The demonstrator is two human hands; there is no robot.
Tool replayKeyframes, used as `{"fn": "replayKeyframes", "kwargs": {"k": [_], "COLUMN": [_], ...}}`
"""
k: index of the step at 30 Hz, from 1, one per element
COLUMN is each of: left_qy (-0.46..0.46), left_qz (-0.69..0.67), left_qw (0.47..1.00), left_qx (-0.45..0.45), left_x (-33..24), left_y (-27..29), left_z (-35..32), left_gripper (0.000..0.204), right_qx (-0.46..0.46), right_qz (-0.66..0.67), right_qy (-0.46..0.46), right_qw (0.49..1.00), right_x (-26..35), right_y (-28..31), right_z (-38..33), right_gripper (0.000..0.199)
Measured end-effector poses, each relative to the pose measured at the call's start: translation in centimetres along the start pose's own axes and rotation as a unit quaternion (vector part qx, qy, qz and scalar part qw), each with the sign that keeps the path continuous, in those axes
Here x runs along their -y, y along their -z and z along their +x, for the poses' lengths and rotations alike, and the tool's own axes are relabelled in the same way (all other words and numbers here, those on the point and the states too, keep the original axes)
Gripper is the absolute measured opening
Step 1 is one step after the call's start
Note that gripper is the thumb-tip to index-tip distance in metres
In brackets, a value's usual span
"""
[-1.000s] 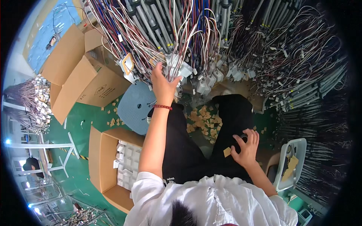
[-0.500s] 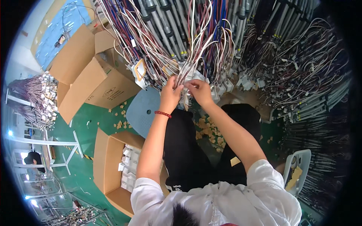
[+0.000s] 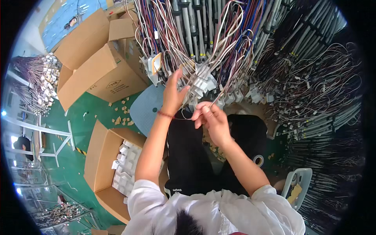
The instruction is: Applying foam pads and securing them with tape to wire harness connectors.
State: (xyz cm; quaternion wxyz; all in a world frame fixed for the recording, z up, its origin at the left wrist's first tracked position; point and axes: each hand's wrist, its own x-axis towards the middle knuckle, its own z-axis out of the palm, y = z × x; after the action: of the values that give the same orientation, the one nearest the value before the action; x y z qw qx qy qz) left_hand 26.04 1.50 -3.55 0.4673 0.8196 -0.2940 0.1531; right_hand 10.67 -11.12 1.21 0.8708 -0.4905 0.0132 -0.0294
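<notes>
My left hand [image 3: 174, 94], a red bead bracelet [image 3: 166, 114] on its wrist, is beside the hanging wires with thumb and fingers apart. A cluster of white plastic housings [image 3: 203, 83] hangs just to its right, at the lower ends of the wire bundle [image 3: 227, 43]. Lower and nearer to me, my right hand [image 3: 213, 122] pinches a thin wire [image 3: 217, 98] that runs up toward the bundle. A loose dark loop of wire lies between the two hands. The exact end of the pinched wire is hidden by my fingers.
Grey sleeved cables [image 3: 188, 29] hang ahead, with a dense wire mass [image 3: 317, 78] at right. At left stand a large open carton [image 3: 113, 74] and a carton of white parts [image 3: 127, 168]. A blue stool [image 3: 147, 111], tape roll [image 3: 258, 159] and grey bin [image 3: 297, 188] are nearby.
My right hand has drawn down toward me, away from my left hand, with a wire in its fingers. My left hand has loosened from the wires. The whole view has shifted slightly.
</notes>
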Motion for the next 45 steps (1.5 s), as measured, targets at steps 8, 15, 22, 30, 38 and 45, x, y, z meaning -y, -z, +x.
{"fn": "replayKeyframes", "kwargs": {"k": [8, 15, 22, 30, 38, 45], "left_qy": [0.059, 0.299, 0.255, 0.532, 0.715, 0.65], "left_qz": [-0.016, -0.216, -0.371, 0.128, 0.343, 0.1], "left_qw": [0.987, 0.924, 0.873, 0.771, 0.592, 0.639], "left_qx": [0.145, 0.102, 0.185, -0.326, -0.141, -0.399], "left_x": [-10.5, -13.3, -14.0, 12.9, 18.0, 15.9], "left_y": [6.4, 8.0, 8.0, 17.6, 22.9, 23.8], "left_z": [-12.0, -21.3, -22.4, -43.5, -51.3, -51.0], "left_gripper": [0.016, 0.028, 0.025, 0.027, 0.081, 0.066], "right_qx": [-0.07, -0.069, 0.128, -0.064, -0.1, -0.099], "right_qz": [0.127, 0.052, -0.323, -0.182, -0.271, -0.277], "right_qy": [0.039, -0.108, -0.074, -0.222, -0.229, -0.204], "right_qw": [0.989, 0.99, 0.935, 0.956, 0.93, 0.934], "right_x": [4.0, 0.8, -1.3, -0.1, -0.5, -1.0], "right_y": [3.1, 0.6, -3.3, -0.2, -0.7, -2.2], "right_z": [0.2, -4.5, -11.4, -11.0, -10.8, -9.4], "right_gripper": [0.022, 0.042, 0.018, 0.02, 0.017, 0.017]}}
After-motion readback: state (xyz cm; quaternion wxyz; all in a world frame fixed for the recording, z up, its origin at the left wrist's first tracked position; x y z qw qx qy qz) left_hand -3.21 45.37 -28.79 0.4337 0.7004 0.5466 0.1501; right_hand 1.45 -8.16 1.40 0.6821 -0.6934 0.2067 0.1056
